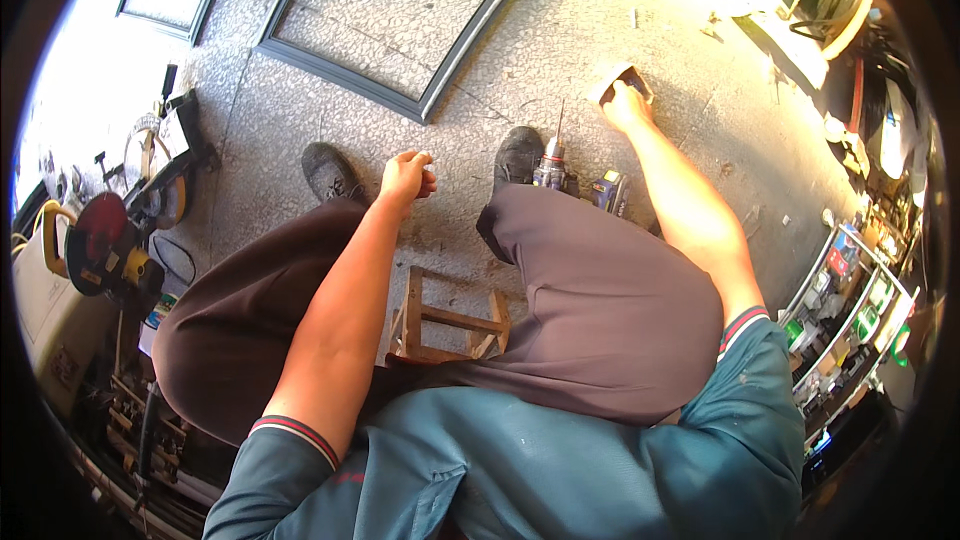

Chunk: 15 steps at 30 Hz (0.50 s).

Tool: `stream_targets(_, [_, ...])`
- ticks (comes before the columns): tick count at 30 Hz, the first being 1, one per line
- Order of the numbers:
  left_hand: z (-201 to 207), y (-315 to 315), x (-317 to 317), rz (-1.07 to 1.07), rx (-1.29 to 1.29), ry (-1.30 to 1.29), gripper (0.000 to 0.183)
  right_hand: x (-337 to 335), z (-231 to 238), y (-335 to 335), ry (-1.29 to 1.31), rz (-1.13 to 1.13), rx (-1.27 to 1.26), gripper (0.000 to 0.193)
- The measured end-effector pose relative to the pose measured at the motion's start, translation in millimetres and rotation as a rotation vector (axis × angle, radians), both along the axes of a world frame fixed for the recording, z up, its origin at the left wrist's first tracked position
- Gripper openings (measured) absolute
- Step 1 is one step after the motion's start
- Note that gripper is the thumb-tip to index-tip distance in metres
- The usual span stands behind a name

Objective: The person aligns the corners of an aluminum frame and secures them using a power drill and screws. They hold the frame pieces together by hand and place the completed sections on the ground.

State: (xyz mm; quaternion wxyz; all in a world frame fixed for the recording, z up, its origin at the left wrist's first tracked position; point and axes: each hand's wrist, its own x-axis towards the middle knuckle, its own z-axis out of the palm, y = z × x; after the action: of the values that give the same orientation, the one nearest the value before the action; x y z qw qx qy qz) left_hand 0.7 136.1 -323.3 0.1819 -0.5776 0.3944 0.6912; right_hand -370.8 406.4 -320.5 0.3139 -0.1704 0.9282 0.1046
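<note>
The left forearm (pixel 345 310) slanted from past seven o'clock to the loosely curled left hand (pixel 405 178) near ten, while the right forearm (pixel 695 205) stretched from about three o'clock to the right hand (pixel 628 105), fingertips hidden, between one and two.

The blue cordless drill with a thin bit (pixel 551 173) is on the speckled grey floor (pixel 290 105). Ahead-left of it lies the dark-grey rectangular frame (pixel 340 80); ahead-right, the small tan open container (pixel 606 86), the right hand (pixel 627 108) partly inside. Just left is the black shoe (pixel 518 152), just right the blue-and-yellow power tool (pixel 611 188), behind-left the brown wooden stool (pixel 412 312).
</note>
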Motion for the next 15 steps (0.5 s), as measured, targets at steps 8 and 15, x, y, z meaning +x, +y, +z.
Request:
stream_targets(8, [15.2, 4.2, -28.0, -0.037, 0.006, 0.068, 0.029, 2.6, -40.8, 25.5, -0.003, 0.008, -0.127, 0.031])
stream_targets(15, [10.1, 4.7, -24.7, 0.005, 0.033, 0.07, 0.028, -1.1, -64.5, 27.9, -0.043, -0.093, -0.323, 0.027])
